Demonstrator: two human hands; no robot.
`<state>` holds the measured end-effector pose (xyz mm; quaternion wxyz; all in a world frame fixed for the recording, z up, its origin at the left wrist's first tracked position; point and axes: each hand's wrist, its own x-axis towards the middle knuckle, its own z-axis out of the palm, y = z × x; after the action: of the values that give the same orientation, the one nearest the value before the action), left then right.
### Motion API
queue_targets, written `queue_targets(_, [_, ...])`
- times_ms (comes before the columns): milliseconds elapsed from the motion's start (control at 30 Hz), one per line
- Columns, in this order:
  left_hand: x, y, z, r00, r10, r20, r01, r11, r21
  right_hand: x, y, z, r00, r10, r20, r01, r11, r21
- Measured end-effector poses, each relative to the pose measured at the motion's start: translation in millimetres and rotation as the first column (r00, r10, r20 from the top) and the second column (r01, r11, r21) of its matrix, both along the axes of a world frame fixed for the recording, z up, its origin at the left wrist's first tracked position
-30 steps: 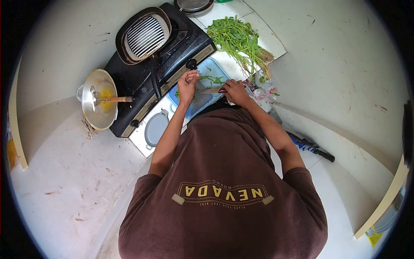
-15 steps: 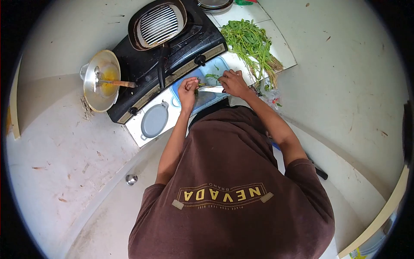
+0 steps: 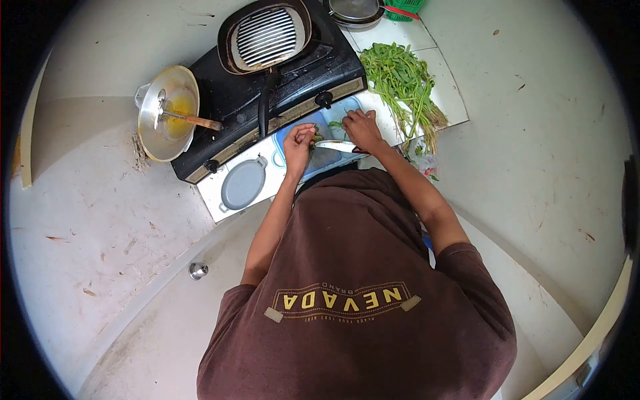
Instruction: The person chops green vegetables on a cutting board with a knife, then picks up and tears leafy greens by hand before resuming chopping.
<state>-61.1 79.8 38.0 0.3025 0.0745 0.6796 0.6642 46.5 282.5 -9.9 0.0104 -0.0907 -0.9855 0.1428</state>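
My left hand [image 3: 299, 148] is closed in a pinch around a small piece of leafy greens [image 3: 316, 137], mostly hidden by the fingers. Wrapped round a knife handle, my right hand [image 3: 364, 131] holds the knife [image 3: 335, 145] with its pale blade pointing left toward the other hand. Both hands are over a blue cutting board [image 3: 279, 160] at the counter's front edge. A few cut green leaves [image 3: 335, 124] lie on the board between them. A large bunch of leafy greens [image 3: 400, 75], with stems and roots, rests beyond my right hand.
Behind the board is a black gas stove [image 3: 220, 90] carrying a grill pan [image 3: 267, 40] and a wok [image 3: 150, 133] with a wooden-handled spatula [image 3: 193, 121]. A grey oval plate [image 3: 243, 185] lies left of the board. A strainer [image 3: 353, 8] and green basket [image 3: 403, 9] stand far right.
The view has shifted, so the stove and counter appear slightly farther right. Both hands stay over the board, keeping hold of the greens and the knife.
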Motion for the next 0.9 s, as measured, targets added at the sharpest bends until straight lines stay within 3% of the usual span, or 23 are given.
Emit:
queue_targets(133, [-4.2, 0.3, 0.2, 1.0, 0.006, -0.007, -0.006, 1.0, -0.011, -3.6, 1.0, -2.0, 1.0, -0.028, 0.011, 0.028, 0.999, -0.04])
queue_targets(200, [-6.7, -0.5, -1.5, 0.995, -0.009, -0.094, 0.008, 1.0, -0.011, -2.6, 4.9, 3.7, 0.999, -0.043, 0.015, 0.044, 0.993, -0.107])
queue_targets(300, [-6.4, -0.7, -1.5, 0.992, -0.007, -0.128, 0.007, 1.0, -0.004, -4.4, 14.4, 13.9, 0.991, -0.135, 0.02, 0.134, 0.939, -0.316])
queue_targets(500, [-7.0, 11.5, 6.1, 0.99, -0.015, -0.138, 0.02, 0.999, 0.032, -11.3, 30.7, 36.0, 0.97, -0.181, -0.16, 0.049, 0.797, -0.602])
queue_targets(667, [-8.6, 26.7, 18.2, 0.982, -0.056, -0.18, 0.064, 0.997, 0.038, -16.2, 18.9, 97.8, 0.986, -0.147, -0.078, 0.054, 0.727, -0.685])
queue_targets(900, [-6.9, 38.5, 50.6, 0.947, -0.138, -0.291, 0.14, 0.99, -0.013, -20.9, 2.9, 118.6, 0.983, -0.112, -0.143, -0.03, 0.679, -0.734])
